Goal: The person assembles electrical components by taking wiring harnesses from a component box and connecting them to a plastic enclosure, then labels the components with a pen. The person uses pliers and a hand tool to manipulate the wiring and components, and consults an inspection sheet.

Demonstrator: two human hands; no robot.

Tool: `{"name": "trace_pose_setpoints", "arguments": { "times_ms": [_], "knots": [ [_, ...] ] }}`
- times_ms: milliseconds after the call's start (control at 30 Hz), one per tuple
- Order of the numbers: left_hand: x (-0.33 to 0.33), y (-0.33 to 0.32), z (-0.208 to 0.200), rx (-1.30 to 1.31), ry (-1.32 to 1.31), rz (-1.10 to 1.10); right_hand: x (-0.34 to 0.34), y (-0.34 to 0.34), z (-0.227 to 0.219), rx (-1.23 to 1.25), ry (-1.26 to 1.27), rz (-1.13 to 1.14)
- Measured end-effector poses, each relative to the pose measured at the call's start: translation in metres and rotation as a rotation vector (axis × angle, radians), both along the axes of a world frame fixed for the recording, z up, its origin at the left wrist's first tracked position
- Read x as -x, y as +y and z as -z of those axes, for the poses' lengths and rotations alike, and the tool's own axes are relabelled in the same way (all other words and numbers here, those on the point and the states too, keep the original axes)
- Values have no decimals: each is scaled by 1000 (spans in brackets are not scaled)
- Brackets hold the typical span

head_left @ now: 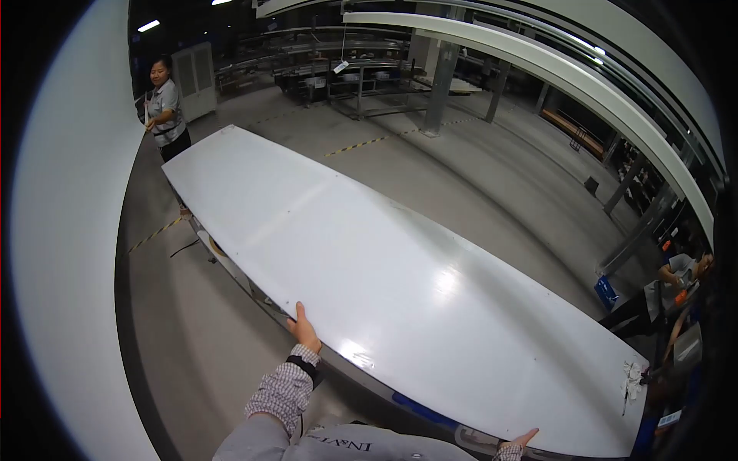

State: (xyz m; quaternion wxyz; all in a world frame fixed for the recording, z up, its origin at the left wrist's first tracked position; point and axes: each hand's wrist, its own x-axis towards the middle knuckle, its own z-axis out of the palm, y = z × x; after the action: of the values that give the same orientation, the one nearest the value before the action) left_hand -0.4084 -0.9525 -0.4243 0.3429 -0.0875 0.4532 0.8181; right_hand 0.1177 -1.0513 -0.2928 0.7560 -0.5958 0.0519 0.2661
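White panel, mid-frame, seemingly steadied by left hand and right hand, both pinches unclear, fingers partly hidden; next likely needs level support.

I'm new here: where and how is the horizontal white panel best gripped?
Probably along the near long edge of the white panel, from the wearer's side, hands spread: it is long and flat, with left hand and right hand at that edge.
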Motion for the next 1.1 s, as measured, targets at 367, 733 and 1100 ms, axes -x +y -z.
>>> {"name": "trace_pose_setpoints", "arguments": {
  "times_ms": [367,733,1100],
  "knots": [
    [26,188,-46,280,73,328,0,87,57,145,-90,-38],
    [13,420,-33,68,67,394,54,213,45,-26,31,204],
    [-13,501,-36,-92,33,805,26,306,53,234,-91,367]
  ]
}}
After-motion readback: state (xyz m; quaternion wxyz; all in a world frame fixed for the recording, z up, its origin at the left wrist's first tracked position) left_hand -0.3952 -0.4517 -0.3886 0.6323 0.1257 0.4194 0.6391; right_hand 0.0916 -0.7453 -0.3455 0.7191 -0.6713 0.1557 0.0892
